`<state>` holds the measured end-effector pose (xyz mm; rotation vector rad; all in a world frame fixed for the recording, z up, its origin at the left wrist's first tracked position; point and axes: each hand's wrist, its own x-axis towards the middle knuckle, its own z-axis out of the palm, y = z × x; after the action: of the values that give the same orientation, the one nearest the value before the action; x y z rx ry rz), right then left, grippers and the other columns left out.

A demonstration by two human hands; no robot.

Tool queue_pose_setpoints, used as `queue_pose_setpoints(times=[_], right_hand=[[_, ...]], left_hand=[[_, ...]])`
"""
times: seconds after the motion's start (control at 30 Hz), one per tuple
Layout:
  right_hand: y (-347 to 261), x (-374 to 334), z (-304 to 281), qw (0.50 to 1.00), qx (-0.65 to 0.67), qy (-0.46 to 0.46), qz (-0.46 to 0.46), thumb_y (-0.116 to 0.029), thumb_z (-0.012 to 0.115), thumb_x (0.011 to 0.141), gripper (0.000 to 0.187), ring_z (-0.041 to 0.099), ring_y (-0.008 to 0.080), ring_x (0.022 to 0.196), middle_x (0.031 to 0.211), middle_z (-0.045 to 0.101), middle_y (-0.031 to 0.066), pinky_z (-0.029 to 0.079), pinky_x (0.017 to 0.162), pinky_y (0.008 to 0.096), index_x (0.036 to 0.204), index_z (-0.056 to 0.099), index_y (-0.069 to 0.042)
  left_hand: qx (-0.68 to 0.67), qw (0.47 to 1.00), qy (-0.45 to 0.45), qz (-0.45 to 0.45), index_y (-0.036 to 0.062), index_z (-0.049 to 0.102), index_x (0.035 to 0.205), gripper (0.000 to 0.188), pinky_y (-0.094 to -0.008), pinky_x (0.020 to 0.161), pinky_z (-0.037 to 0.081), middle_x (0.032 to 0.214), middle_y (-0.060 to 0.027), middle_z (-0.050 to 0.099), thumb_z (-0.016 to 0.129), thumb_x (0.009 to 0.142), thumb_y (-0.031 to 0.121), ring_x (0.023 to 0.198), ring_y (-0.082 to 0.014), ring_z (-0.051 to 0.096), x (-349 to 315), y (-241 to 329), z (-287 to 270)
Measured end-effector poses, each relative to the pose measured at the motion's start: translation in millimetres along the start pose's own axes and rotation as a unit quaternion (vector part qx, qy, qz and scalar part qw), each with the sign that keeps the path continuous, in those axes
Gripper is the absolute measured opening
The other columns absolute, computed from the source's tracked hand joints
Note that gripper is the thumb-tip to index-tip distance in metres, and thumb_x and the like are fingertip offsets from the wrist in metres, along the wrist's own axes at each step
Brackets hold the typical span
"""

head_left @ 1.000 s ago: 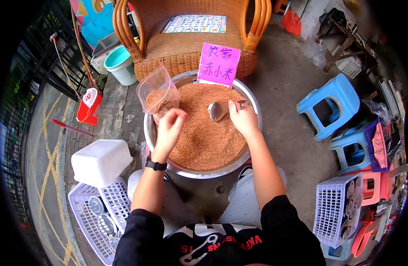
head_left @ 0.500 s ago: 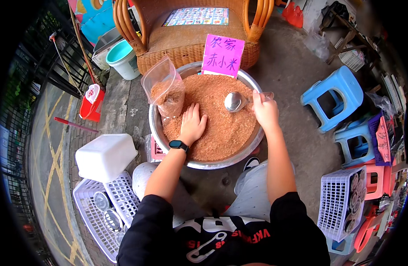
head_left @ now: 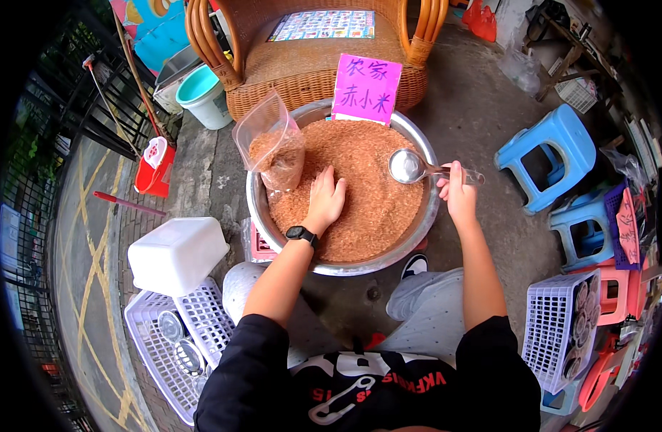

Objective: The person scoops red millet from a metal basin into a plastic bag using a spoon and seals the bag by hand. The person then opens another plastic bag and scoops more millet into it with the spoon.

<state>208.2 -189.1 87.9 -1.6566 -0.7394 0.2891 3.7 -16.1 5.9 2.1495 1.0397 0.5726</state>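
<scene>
A wide metal basin [head_left: 429,209] is full of reddish-brown grain [head_left: 367,230]. My left hand [head_left: 327,202] lies palm down on the grain, fingers stretched out and holding nothing. At the basin's right rim my right hand [head_left: 457,194] is closed round the handle of a ladle [head_left: 406,166]. Its round silver bowl hangs above the grain, and the handle's clear end sticks out past my fingers. Next to my left hand, a clear plastic bag [head_left: 263,124] stands open on the grain, partly filled with the same grain.
A pink sign [head_left: 365,90] stands at the basin's far edge before a wicker chair [head_left: 302,68]. On the left are a white tub [head_left: 178,255] and a lilac basket [head_left: 147,353]. Blue stools [head_left: 554,144] and another basket [head_left: 550,331] stand on the right.
My right hand has moved right with the ladle, from over the grain toward the basin's rim. My left hand stays on the grain, barely shifted. The whole view has slid slightly.
</scene>
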Motion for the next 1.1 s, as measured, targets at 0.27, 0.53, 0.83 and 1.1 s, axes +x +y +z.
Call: queue_pose_setpoints(times=[0.27, 0.53, 0.83, 1.1], right_hand=[[2.7, -7.4, -4.8, 0.998, 0.065, -0.012, 0.014, -0.037, 0.033, 0.094, 0.045, 0.049, 0.0067, 0.044, 0.058, 0.053, 0.0048, 0.039, 0.042, 0.0201, 0.092, 0.059, 0.000], [8.3, -20.3, 27.1, 0.995, 0.076, -0.028, 0.058, -0.037, 0.033, 0.094, 0.044, 0.049, 0.0080, 0.040, 0.056, 0.053, 0.0057, 0.039, 0.038, 0.0202, 0.088, 0.057, -0.001], [16.1, -32.4, 47.6, 0.981, 0.137, -0.035, 0.131, -0.041, 0.030, 0.094, 0.049, 0.053, 0.0119, 0.043, 0.058, 0.054, 0.0093, 0.044, 0.039, 0.0223, 0.090, 0.054, 0.002], [15.0, -33.5, 66.3, 0.954, 0.211, -0.051, 0.207, -0.040, 0.029, 0.094, 0.049, 0.053, 0.0131, 0.041, 0.057, 0.054, 0.0103, 0.043, 0.038, 0.0233, 0.091, 0.055, 0.002]], left_hand=[[0.036, 0.999, -0.010, -0.003, -0.0011, 0.034, 0.128, 0.054, -0.0409, 0.105, 0.019, 0.133, -0.0205, 0.034, 0.035, 0.089, 0.035, 0.126, -0.0343, 0.027, -8.7, 6.5, -1.0], [-0.094, 0.995, 0.038, 0.024, -0.0032, 0.044, 0.120, 0.046, -0.0390, 0.099, 0.027, 0.123, -0.0223, 0.046, 0.036, 0.089, 0.030, 0.116, -0.0359, 0.039, -4.1, 6.5, 10.8], [-0.125, 0.990, 0.035, 0.050, -0.0041, 0.047, 0.116, 0.043, -0.0400, 0.094, 0.031, 0.114, -0.0231, 0.049, 0.038, 0.088, 0.027, 0.108, -0.0368, 0.044, -6.5, 25.0, 20.6], [-0.290, 0.954, -0.056, 0.054, -0.0057, 0.039, 0.124, 0.046, -0.0331, 0.101, 0.027, 0.126, -0.0223, 0.043, 0.039, 0.091, 0.026, 0.120, -0.0290, 0.038, -11.5, 45.9, 11.8]])
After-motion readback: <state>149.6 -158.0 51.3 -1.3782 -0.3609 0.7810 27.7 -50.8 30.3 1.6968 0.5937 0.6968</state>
